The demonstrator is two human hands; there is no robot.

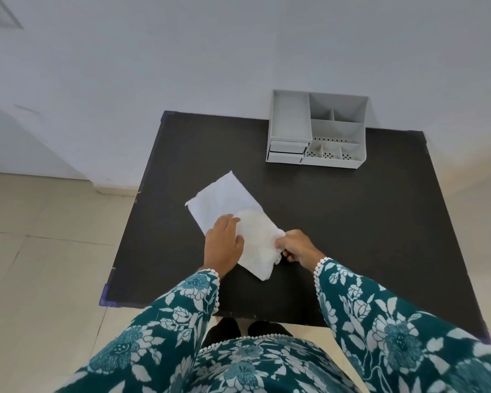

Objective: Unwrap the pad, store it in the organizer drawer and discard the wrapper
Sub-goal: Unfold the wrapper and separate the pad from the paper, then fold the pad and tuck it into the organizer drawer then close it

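A white pad (pixel 258 245) lies partly on its opened white wrapper (pixel 220 201), which is spread flat on the black table (pixel 352 236). My left hand (pixel 224 242) presses flat on the wrapper and the pad's left edge. My right hand (pixel 295 246) pinches the pad's right edge. The grey organizer (pixel 318 129) stands at the table's far right, with two small drawers (pixel 287 151) at its front left, both pushed in.
The organizer has several open compartments on top. The table's far side meets a white wall. Pale tiled floor lies to the left and below the table's near edge.
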